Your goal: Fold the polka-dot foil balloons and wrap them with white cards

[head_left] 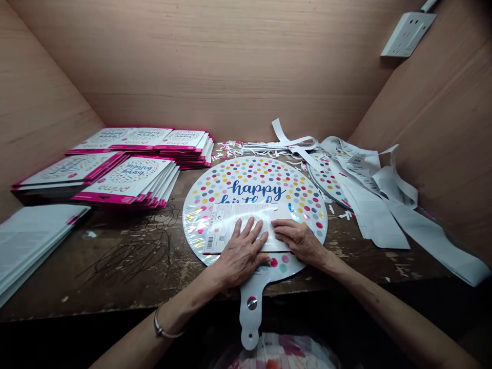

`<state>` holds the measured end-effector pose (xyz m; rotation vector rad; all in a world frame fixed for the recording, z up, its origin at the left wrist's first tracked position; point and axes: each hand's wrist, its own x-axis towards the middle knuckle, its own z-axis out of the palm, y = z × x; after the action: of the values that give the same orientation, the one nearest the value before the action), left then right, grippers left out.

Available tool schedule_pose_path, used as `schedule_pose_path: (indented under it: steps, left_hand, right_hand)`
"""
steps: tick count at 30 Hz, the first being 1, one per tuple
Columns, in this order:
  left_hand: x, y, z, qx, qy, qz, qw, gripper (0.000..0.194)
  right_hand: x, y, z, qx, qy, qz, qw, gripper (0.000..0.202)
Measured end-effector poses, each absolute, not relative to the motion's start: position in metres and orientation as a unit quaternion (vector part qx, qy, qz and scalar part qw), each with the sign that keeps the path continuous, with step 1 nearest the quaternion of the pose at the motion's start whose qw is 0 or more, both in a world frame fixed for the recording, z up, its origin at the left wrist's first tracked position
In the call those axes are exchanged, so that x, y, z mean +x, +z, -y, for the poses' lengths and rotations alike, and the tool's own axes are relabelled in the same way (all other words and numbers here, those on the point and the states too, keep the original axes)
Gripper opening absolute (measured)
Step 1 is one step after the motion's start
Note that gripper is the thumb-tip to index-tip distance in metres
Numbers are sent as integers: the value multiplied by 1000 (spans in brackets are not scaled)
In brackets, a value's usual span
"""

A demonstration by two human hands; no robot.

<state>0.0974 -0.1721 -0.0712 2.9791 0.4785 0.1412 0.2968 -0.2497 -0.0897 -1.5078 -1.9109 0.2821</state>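
Note:
A flat, uninflated foil balloon (255,174) with coloured dots and "happy" in blue script lies on the table, its tail pointing toward me over the front edge. On the balloon's lower middle rests a white printed packet (225,218), barcode side up, with a thin pink lower edge. My left hand (244,253) presses flat on the packet, fingers spread. At the packet's right end, the fingers of my right hand (294,238) are bent and held together against it; the exact grip of the fingertips is partly hidden.
Stacks of pink-edged packets (130,174) stand at the left, with more white packets (34,238) nearer me. Label backing strips (369,195) lie at the right, partly over another dotted balloon (328,177). Paper scraps (228,148) are scattered behind. A power strip (409,35) hangs upper right.

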Motion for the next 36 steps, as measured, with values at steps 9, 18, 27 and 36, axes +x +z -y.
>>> schedule_pose_path:
  steps: [9,18,27,36]
  left_hand:
    - [96,-71,173,984,77,-151,64,46]
    - [96,-72,173,983,66,-155,70,48]
    - [97,-71,173,981,60,-169,79,52]
    - [96,-68,173,979,72,-170,84,47]
  right_hand:
    - [295,-74,236,-558,30,823,104,19]
    - [273,-14,260,-468,-144,872,-19,29]
    - [285,-56,242,-503,-120,855,-39,25]
    - [298,-51,231,-628,14,778,-7,23]
